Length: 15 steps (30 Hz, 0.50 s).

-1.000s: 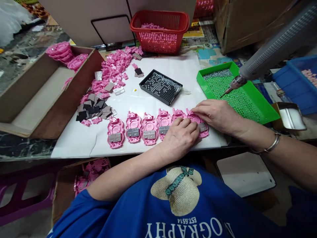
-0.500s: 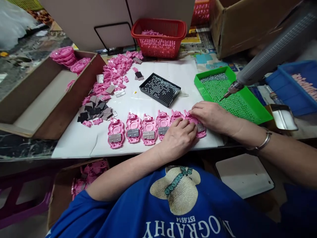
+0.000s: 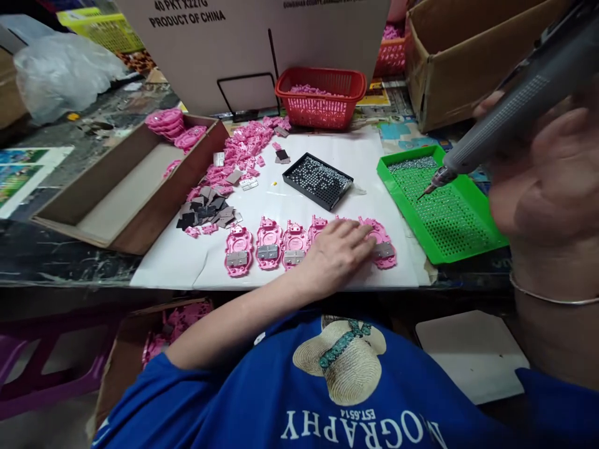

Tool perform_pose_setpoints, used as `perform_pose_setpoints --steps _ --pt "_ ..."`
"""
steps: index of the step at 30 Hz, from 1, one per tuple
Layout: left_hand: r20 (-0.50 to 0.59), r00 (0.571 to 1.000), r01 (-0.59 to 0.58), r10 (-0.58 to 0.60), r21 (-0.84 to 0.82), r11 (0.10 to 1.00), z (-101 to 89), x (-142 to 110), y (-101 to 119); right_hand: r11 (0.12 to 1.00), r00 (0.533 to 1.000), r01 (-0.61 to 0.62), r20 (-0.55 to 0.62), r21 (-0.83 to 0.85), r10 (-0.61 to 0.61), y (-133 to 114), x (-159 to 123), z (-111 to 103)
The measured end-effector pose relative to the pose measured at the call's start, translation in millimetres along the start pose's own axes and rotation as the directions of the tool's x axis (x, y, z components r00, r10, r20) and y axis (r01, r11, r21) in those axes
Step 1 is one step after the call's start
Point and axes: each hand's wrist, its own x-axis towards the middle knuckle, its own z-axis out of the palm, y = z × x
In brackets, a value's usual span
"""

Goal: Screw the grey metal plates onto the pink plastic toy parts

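My left hand (image 3: 339,252) lies over the right part of a row of pink plastic casings, fingers stretched out across them and partly hiding several. Beside its fingertips is the rightmost casing (image 3: 382,240), with a grey plate on its lower part. Farther left, a casing (image 3: 238,249) with a similar plate lies uncovered. My right hand (image 3: 515,193) is raised at the right, blurred, its fingers apart around the far side of a grey electric screwdriver (image 3: 486,131). The screwdriver hangs slanted, its bit pointing down over a green tray (image 3: 468,249) of screws. Part of that hand is hidden behind the tool.
A black perforated tray (image 3: 313,196) of small metal pieces sits mid-table. Left of it are loose pink parts (image 3: 243,146) and grey and black plates (image 3: 208,209). A long cardboard box (image 3: 140,212), a red basket (image 3: 322,115) and a brown carton (image 3: 449,81) stand around.
My right hand has left the rightmost casing and moved up and right to the screwdriver. My left hand stays on the casings. The view has shifted.
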Motion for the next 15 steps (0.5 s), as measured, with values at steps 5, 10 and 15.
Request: perform_pose_setpoints --steps 5,10,15 --pt "0.119 0.954 0.247 -0.276 0.210 0.946 -27.4 0.4 -85.2 0.943 0.996 -0.079 -0.001 0.323 0.084 14.7 20.3 8.2" --pt "0.304 0.916 0.214 -0.261 0.180 0.960 -23.8 2.7 -141.3 0.897 0.978 -0.210 0.102 0.388 0.184 12.4 30.9 26.1" --pt "0.266 0.953 0.110 -0.144 0.140 0.984 -11.9 8.7 -142.7 0.860 0.966 -0.257 0.118 0.442 0.228 9.1 32.6 53.0"
